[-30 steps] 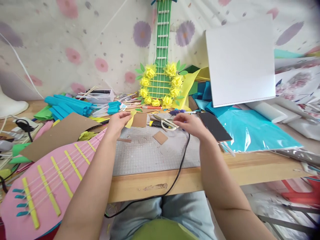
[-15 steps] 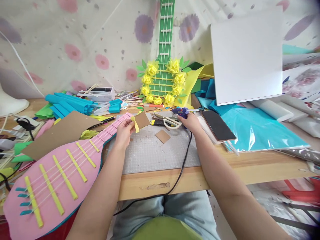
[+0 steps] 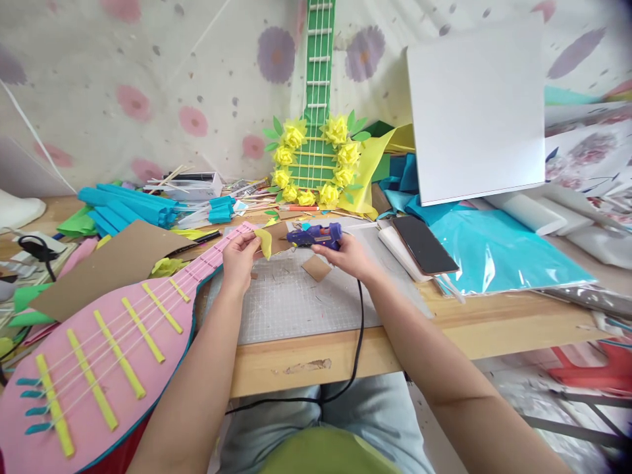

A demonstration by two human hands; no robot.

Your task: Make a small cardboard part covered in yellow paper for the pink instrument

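My left hand [image 3: 239, 256] pinches a small yellow paper piece [image 3: 265, 242] above the grey cutting mat [image 3: 296, 303], just beside the neck of the pink foam guitar [image 3: 99, 355]. My right hand [image 3: 348, 253] grips a purple glue gun [image 3: 314, 235] with its nozzle pointing left, close to the yellow piece. The gun's black cord [image 3: 356, 336] trails over the table edge to my lap. A brown cardboard piece [image 3: 279, 236] lies behind the yellow one, and a smaller cardboard scrap [image 3: 316, 267] sits on the mat under my right hand.
A green guitar with yellow paper flowers [image 3: 316, 158] leans on the wall. A white board [image 3: 476, 108], turquoise sheet [image 3: 498, 253] and phone [image 3: 424, 244] are on the right. Turquoise paper rolls [image 3: 128, 205], a large cardboard sheet [image 3: 113, 263] and scraps crowd the left.
My right hand has lifted the glue gun from the back of the table and brought it left, toward the yellow piece. My left hand has stayed put, holding the yellow piece.
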